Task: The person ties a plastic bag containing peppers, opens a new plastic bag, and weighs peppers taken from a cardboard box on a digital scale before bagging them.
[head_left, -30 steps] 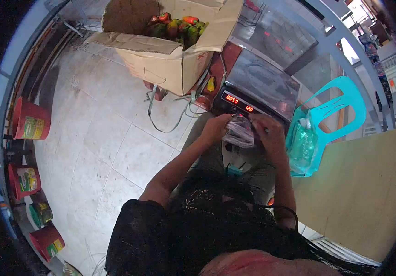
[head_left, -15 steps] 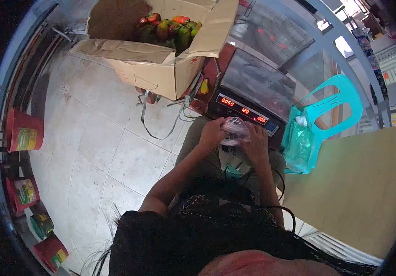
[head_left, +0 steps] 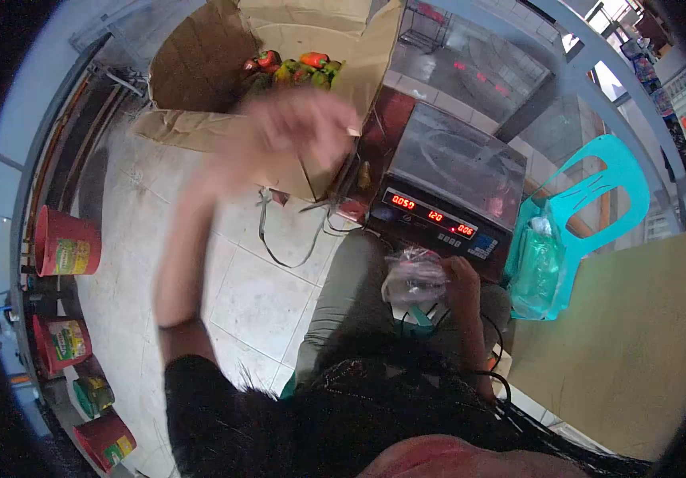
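Note:
My left hand [head_left: 299, 131] is stretched out over the near edge of the cardboard box [head_left: 199, 76], smeared by motion, so its fingers do not show clearly. Inside the box lie several red, green and yellow peppers [head_left: 315, 60]. In front of my lap, my right hand [head_left: 462, 279] is closed on the side of a clear plastic bag [head_left: 414, 275]. What the bag contains, if anything, I cannot make out. Just beyond it stands a digital scale [head_left: 446, 171] with lit red figures and a bare weighing plate.
A single yellowish pepper [head_left: 365, 175] lies between box and scale. At the right stands a turquoise plastic chair [head_left: 606, 187] with a green plastic bag [head_left: 538, 267] on it, beside a wooden board [head_left: 622, 342]. Red pots [head_left: 68, 243] line the left side.
My left hand has let go of the plastic bag and swung up and left to the box. My right hand still holds the bag, now slightly lower in view.

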Tool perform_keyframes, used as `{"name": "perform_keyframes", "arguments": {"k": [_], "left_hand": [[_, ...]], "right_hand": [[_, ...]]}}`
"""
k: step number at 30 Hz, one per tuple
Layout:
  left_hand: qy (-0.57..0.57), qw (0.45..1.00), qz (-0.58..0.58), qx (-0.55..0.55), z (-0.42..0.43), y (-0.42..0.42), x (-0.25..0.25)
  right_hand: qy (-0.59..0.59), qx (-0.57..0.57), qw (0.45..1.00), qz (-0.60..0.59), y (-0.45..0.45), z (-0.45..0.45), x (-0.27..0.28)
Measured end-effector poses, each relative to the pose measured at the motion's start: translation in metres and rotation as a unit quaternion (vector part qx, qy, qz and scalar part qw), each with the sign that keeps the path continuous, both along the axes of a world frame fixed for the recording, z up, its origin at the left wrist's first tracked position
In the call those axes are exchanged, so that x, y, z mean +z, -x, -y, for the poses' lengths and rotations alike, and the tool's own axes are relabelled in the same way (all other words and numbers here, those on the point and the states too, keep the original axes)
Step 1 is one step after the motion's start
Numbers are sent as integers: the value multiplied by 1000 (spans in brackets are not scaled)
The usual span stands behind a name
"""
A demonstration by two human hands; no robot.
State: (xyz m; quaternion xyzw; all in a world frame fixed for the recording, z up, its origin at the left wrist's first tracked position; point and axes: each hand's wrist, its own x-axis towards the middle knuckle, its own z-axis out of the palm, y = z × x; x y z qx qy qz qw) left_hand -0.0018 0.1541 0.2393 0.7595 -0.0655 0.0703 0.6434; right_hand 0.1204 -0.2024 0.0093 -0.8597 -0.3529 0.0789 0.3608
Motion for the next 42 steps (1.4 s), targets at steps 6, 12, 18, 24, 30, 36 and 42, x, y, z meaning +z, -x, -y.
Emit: {"name": "perform_keyframes", "arguments": {"k": [6,12,18,24,30,36,42], "left_hand": [[-491,818,39,297,-244,-113,-3],[-559,768,-254,181,-334,-127,-140],[-546,770,-306,124,-328,-115,-177],[-530,784,-311,92,-336,-122,-184],[-341,889,-296,74,-358,-140,-182],[-240,895,-299,228,-323,-119,-147],[-452,809,-365,84,-297,-109,-150]], "right_hand": [[-30,5,1000,-6,7,-5,0],[5,14,999,-34,3,3,2],[18,-3,999,-50,-4,-3,1],[4,-3,998,-56,-2,-11,5],[14,-30,999,-35,3,-7,10],[-20,-14,998,-62,2,-11,12],[0,-14,999,-35,3,-17,17]]}}
